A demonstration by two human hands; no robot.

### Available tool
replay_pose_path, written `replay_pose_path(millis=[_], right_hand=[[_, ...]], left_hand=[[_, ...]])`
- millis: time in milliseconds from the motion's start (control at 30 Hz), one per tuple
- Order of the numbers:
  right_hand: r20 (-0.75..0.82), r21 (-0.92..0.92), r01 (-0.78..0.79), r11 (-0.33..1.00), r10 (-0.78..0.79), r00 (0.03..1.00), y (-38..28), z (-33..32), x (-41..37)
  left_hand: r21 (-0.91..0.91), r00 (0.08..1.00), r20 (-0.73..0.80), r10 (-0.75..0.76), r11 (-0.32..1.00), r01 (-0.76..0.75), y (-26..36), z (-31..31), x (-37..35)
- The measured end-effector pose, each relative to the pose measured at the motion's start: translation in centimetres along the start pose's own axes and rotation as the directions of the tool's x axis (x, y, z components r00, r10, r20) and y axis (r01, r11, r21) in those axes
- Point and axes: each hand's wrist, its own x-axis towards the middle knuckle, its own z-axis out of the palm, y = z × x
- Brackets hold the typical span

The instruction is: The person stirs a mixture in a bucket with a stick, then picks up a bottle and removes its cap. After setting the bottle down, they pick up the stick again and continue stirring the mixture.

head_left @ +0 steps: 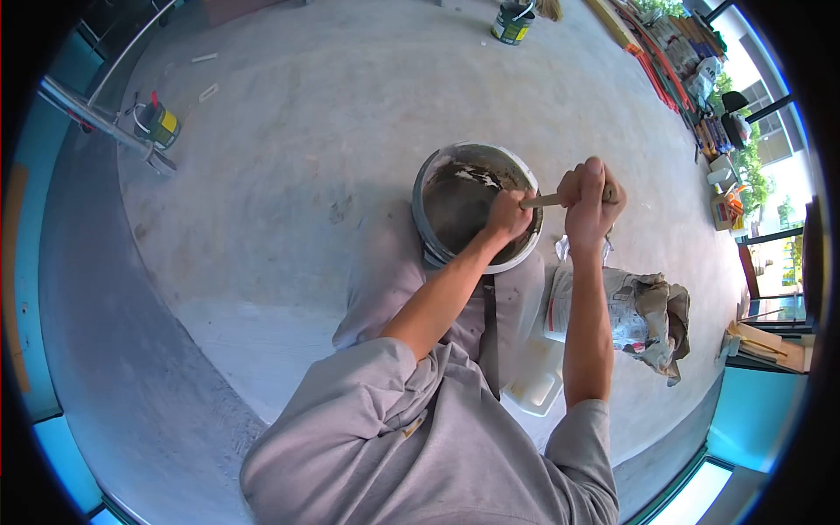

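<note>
A round bucket [420,214] stands on the floor in front of my knees, with a grey wet-looking mix [455,208] inside and pale residue on its inner wall. My left hand [509,215] is closed around a wooden stick [544,200] over the bucket's right side. Farther along the same stick, my right hand [592,194] grips its upper end, just outside the rim. The stick's lower end is hidden behind my left hand and the bucket's interior. Beside my right forearm lies a torn, crumpled paper bag [632,306].
A pale translucent plastic container [535,381] sits by my right leg. Dark green tubs with yellow labels stand at the far left [157,125] and top [512,24]. A metal pole [92,114] crosses the upper left. Planks and tools [652,57] lie along the right side.
</note>
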Motion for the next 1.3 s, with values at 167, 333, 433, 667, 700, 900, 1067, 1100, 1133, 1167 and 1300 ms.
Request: replay_pose_path(millis=[167, 333, 433, 667, 700, 900, 1067, 1100, 1133, 1167, 1300], right_hand=[[-0.089, 0.32, -0.006, 0.947, 0.036, 0.995, 2.1, 0.0, -0.3], [-0.059, 0.243, -0.219, 0.945, 0.239, 0.969, -0.2, 0.5, 0.8], [-0.041, 0.149, -0.229, 0.962, 0.238, 0.97, -0.6, -0.3, 1.7], [0.017, -0.064, 0.038, 0.997, -0.037, 0.999, 1.0, 0.4, -0.9], [-0.005, 0.005, 0.05, 0.999, -0.05, 0.999, 1.5, 0.3, -1.3], [-0.035, 0.216, -0.096, 0.972, 0.106, 0.994, 0.7, 2.3, -0.2], [0.089, 0.195, -0.297, 0.935, 0.285, 0.954, -1.5, 2.8, 1.5], [0.117, 0.095, -0.287, 0.953, 0.276, 0.954, -2.1, 3.3, 1.4], [0.144, -0.044, -0.238, 0.97, 0.242, 0.96, -2.3, 3.7, 1.0], [0.169, -0.18, -0.172, 0.968, 0.203, 0.965, -2.3, 4.0, 0.5], [0.36, -0.44, 0.321, 0.839, -0.163, 0.919, 0.4, 3.6, -2.1]], left_hand=[[0.191, 0.999, 0.021, 0.039, 0.981, -0.043, -1.4, -5.3, 0.8], [0.213, 0.998, 0.019, -0.065, 0.975, 0.059, 0.8, -5.5, -2.7], [0.082, 0.991, 0.063, -0.121, 0.99, 0.116, 2.3, -3.4, -3.2], [-0.052, 1.0, 0.026, 0.014, 0.999, -0.012, -0.5, -0.9, 1.5], [0.036, 0.998, 0.031, -0.046, 0.998, 0.045, -1.2, -1.9, 2.5], [0.218, 1.0, 0.012, 0.024, 0.975, -0.026, -1.2, -6.7, 0.3], [0.131, 0.975, 0.022, -0.223, 0.967, 0.218, 2.9, -6.9, -4.0], [0.076, 0.973, 0.017, -0.23, 0.971, 0.228, 2.6, -5.8, -4.5], [-0.039, 0.967, 0.022, -0.255, 0.966, 0.256, 2.7, -4.7, -5.0], [-0.155, 0.962, 0.033, -0.271, 0.95, 0.272, 2.7, -3.8, -4.9], [-0.319, 0.994, 0.079, -0.071, 0.943, 0.093, 1.6, -3.8, -1.1]])
